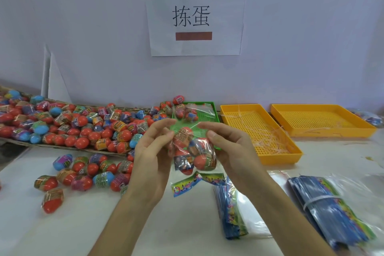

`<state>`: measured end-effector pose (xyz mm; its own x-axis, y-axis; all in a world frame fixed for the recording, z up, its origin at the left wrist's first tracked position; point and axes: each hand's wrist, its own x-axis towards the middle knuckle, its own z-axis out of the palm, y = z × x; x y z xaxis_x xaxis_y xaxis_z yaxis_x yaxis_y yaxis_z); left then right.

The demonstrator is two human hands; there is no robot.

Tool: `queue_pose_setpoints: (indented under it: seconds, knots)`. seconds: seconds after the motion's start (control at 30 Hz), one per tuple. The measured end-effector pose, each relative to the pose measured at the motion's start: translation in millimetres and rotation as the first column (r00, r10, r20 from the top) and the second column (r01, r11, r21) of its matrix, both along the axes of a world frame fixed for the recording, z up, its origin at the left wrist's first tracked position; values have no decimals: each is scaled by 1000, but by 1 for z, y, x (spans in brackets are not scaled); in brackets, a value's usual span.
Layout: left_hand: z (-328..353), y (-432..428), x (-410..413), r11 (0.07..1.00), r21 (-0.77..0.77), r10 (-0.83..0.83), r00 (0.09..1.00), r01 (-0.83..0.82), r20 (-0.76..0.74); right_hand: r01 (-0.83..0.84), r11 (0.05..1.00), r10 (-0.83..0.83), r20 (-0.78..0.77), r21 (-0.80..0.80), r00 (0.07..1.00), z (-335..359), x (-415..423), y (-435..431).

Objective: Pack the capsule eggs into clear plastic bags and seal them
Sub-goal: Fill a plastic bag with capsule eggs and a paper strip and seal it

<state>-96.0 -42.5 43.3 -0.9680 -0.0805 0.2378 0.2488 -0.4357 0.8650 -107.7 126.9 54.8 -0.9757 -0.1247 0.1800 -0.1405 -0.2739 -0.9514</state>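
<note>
Held up over the white table (187, 224), between both hands: a clear plastic bag (192, 151) filled with several red-and-printed capsule eggs, its colourful printed header card (195, 182) hanging at the bottom. Left hand (151, 151) pinching the bag's upper left edge between thumb and curled fingers; right hand (230, 147) pinching the upper right edge likewise, palms turned toward each other. Probably working the bag's mouth, though the film is too clear and crumpled to tell whether sealed or unsealed. Behind the bag, a green perforated plastic tray (209, 110) with another filled clear bag of eggs (187, 111) lying in it. To the left, a large heap of loose shrink-wrapped capsule eggs (72, 124), mostly red with some blue, spread on a flat cardboard sheet (62, 147); nearer, a smaller scatter of the same eggs (83, 172) directly on the table. To the right, two yellow perforated plastic trays side by side, the nearer one (259, 131) holding thin clear plastic strips, the farther one (322, 119) beside it. At front right, stacks of flat empty bags with blue printed headers (332, 210), one bundle banded. On the wall, a white paper sign (195, 16) with two black characters.
</note>
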Motion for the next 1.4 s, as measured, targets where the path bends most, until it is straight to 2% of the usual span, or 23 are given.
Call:
queue_pose_setpoints:
  seconds: [0.2, 0.37, 0.5, 0.8, 1.03, 1.4]
  knots:
    - [4, 3, 2, 1000, -22, -3, 1000, 3, 5, -10, 997, 6, -51, -70, 999, 2, 3, 0]
    - [2, 3, -1, 993, -99, 65, 998, -67, -23, 57, 997, -61, -105, -49, 993, 1, 5, -6]
    - [2, 6, 1, 993, -92, 73, 996, -77, -50, 58, 996, -67, -127, -73, 990, 1, 7, -9]
    - [0, 7, 3, 998, -15, 63, 996, -64, -65, 78, 994, -86, -110, -79, 990, 0, 8, -13]
    - [3, 6, 5, 997, -37, 65, 995, -68, -78, 93, 991, -97, -40, -100, 994, -1, 9, -14]
    - [6, 5, 7, 995, -70, 63, 995, -69, -83, -65, 989, 54, -82, -136, 995, 2, 11, -13]
